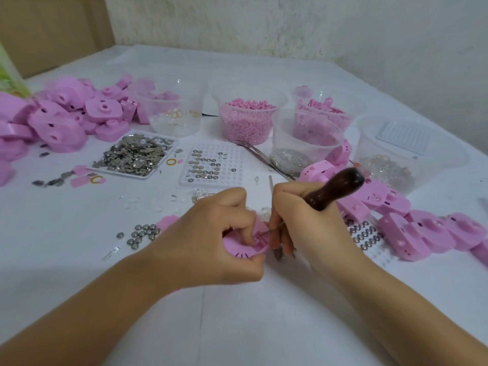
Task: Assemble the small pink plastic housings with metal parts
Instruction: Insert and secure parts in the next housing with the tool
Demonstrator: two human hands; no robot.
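Brimming tray (120, 172) — metal parts (134, 153)

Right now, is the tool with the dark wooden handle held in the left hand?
No, the right hand grips the wooden-handled tool, while the left hand holds the pink housing.

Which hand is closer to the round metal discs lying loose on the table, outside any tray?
Left. The left hand sits just right of the discs, holding the pink housing; the right hand is beyond it, gripping the wooden-handled tool.
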